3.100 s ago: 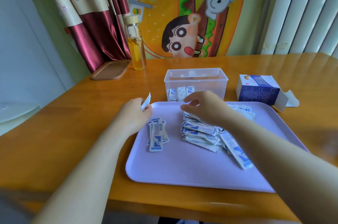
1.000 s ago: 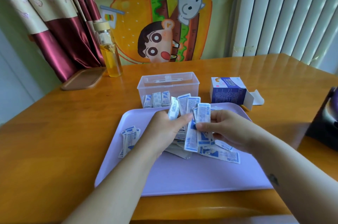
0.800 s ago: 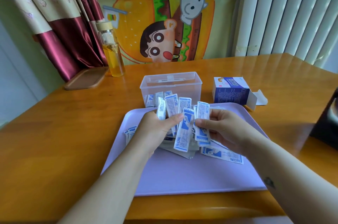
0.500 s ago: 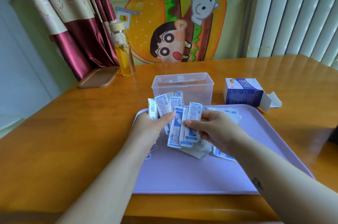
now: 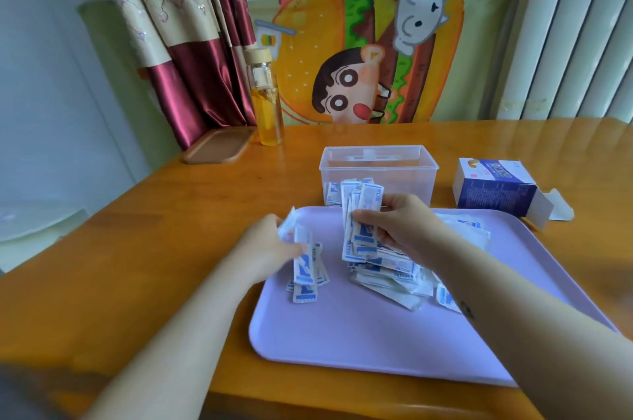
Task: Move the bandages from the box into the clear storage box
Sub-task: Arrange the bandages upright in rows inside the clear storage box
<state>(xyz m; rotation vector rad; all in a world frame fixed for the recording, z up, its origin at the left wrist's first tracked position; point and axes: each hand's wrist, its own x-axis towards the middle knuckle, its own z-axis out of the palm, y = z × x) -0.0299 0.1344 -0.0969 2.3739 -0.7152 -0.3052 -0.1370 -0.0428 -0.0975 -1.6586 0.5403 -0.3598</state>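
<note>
1. The clear storage box, centre frame: a few bandages inside.
2. The blue box, right: flap open, contents hidden.
3. The tray: loose piles.
4. The right hand has its grip round a bundle; the left hand pinches perhaps two strips.

- Illum.: soft, diffuse daylight; bright overall, brightest at blinds, behind and right of tray.
- Glare: pale sheen on table right of and behind tray.
- Shadows: faint, soft-edged, left of tray under forearm.
- Blur: left hand w/ its bandages smeared; corner near-left of tray dark, unfocused.
- Distortion: wide-angle; blinds and curtain lean at edges.
</note>
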